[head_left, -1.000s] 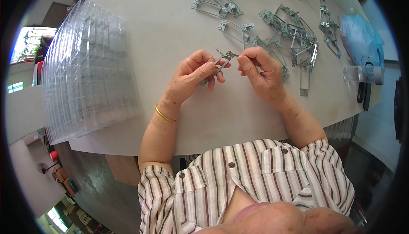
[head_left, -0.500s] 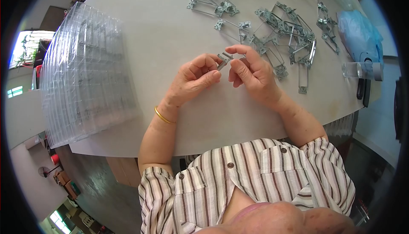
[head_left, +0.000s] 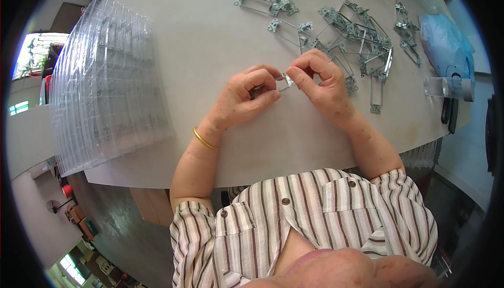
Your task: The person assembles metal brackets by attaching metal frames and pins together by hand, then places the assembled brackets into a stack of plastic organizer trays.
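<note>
Small metal part (head_left: 287,81): off the table, between the two hands, mostly hidden by fingers, one bright end showing. Left hand (head_left: 244,98): narrow grip, thumb and fingers closed on its left end. Right hand (head_left: 323,88): thumb and index pinched on its right end. Which piece of the part each fingertip bears on, can't tell.

Under them: white table (head_left: 210,36). Far right of the hands: tangle of metal brackets (head_left: 382,44), near edge just beside the right hand. Another bracket cluster (head_left: 281,6) at far center, a bracket chain (head_left: 403,27) farther right.

Right edge: blue plastic bag (head_left: 446,44), clear jar (head_left: 438,87) lying just near of it, black object (head_left: 452,115) beside the jar. Left: clear plastic trays (head_left: 105,88), stacked, well apart from hands. Gold bangle (head_left: 202,138) on left wrist.
</note>
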Demonstrator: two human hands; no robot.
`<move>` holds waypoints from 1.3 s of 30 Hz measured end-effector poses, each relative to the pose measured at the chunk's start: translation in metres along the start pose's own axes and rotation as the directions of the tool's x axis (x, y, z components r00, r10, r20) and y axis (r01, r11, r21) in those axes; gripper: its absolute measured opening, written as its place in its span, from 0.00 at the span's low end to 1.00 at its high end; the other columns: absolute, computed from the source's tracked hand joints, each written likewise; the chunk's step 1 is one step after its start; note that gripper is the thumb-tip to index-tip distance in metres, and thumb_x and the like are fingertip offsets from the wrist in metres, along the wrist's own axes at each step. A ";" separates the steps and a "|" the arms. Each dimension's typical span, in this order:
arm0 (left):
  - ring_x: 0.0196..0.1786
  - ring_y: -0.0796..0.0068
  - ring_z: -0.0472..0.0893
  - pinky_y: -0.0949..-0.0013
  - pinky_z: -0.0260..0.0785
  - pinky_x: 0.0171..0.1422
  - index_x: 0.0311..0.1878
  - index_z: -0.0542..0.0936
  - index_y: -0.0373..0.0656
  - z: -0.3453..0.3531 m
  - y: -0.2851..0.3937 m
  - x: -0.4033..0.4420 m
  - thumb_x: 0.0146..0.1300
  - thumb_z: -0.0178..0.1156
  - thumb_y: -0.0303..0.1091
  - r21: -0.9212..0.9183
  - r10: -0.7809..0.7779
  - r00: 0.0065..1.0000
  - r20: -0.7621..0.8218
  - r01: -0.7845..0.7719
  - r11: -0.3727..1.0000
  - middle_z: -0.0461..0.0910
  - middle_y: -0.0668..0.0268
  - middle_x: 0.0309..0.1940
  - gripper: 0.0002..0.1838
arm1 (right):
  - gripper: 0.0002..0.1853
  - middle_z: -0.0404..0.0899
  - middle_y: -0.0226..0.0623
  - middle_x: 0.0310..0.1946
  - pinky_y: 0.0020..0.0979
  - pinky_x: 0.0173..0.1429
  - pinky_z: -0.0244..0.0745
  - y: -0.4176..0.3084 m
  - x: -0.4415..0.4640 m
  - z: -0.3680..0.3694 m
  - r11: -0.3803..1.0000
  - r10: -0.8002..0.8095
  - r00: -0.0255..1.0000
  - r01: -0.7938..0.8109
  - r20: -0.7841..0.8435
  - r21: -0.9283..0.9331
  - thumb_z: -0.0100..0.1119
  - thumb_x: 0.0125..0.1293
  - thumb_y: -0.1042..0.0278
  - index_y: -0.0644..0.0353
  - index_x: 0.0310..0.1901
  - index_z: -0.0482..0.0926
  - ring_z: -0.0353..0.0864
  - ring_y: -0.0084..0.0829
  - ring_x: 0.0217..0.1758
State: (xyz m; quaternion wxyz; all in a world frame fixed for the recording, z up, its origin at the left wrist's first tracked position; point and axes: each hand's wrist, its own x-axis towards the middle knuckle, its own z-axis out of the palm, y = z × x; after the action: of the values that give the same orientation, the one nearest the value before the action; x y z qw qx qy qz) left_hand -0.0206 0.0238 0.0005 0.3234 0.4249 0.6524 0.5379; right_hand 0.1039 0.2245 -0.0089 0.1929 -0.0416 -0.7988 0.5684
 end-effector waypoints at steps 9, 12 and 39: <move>0.35 0.82 0.76 0.77 0.66 0.36 0.40 0.77 0.40 -0.003 -0.006 0.000 0.75 0.63 0.32 -0.522 -0.162 0.987 -0.024 0.126 0.843 0.83 0.57 0.49 0.08 | 0.08 0.81 0.27 0.32 0.19 0.27 0.69 -0.012 0.000 -0.003 0.867 0.298 0.954 -0.276 0.011 0.416 0.59 0.82 0.64 0.59 0.51 0.78 0.75 0.14 0.24; 0.35 0.82 0.78 0.78 0.68 0.35 0.41 0.79 0.41 -0.010 -0.011 0.001 0.77 0.62 0.32 -0.636 -0.150 0.986 -0.068 0.073 0.768 0.85 0.54 0.51 0.07 | 0.08 0.82 0.28 0.33 0.20 0.29 0.73 -0.011 -0.001 -0.001 0.826 0.352 0.927 -0.373 0.129 0.423 0.59 0.82 0.65 0.61 0.52 0.78 0.79 0.16 0.27; 0.36 0.87 0.69 0.77 0.62 0.40 0.37 0.79 0.40 -0.012 -0.012 -0.003 0.71 0.70 0.34 -0.407 -0.124 0.992 -0.033 0.100 0.908 0.82 0.68 0.48 0.11 | 0.13 0.86 0.40 0.44 0.30 0.49 0.87 -0.014 0.001 -0.002 0.750 0.400 0.868 -0.494 0.294 0.439 0.51 0.81 0.72 0.68 0.60 0.75 0.90 0.28 0.42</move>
State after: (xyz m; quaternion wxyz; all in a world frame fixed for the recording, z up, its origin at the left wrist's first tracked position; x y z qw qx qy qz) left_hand -0.0321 0.0155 -0.0083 0.4153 0.2950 0.5594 0.6539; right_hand 0.1055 0.2218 0.0055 -0.0186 -0.1290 -0.6038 0.7864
